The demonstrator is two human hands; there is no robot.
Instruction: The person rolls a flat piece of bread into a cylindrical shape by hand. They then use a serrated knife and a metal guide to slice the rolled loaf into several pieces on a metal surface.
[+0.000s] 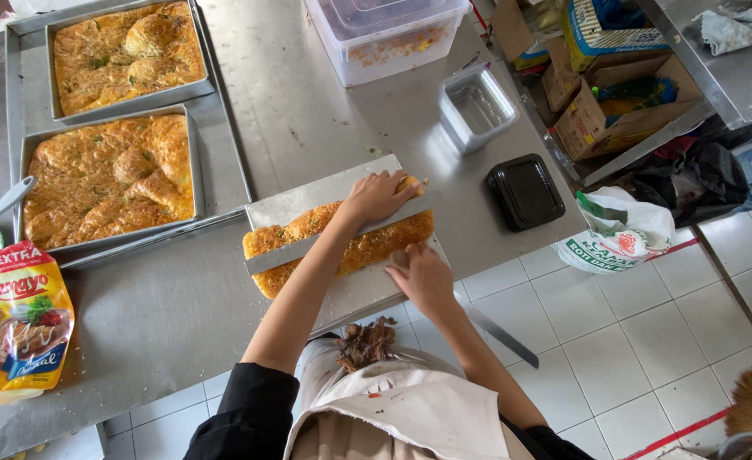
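Observation:
A long golden slab of baked bread (308, 228) lies on a metal tray (308, 200) at the steel table's near edge. A metal ruler-like strip (284, 253) rests lengthwise across the bread. My left hand (376, 196) presses down on the strip and the bread's far end. My right hand (423, 274) sits at the bread's near edge and grips a long knife (502, 336), whose blade sticks out behind it over the tiled floor.
Two baking pans (107, 175) of the same golden bread sit on a larger tray at the left. A sauce pouch (16, 319) lies at the near left. A clear plastic tub (384, 34), a small clear container (476, 106) and a black lid (525, 192) stand further right. Boxes and bags lie beyond the table's edge.

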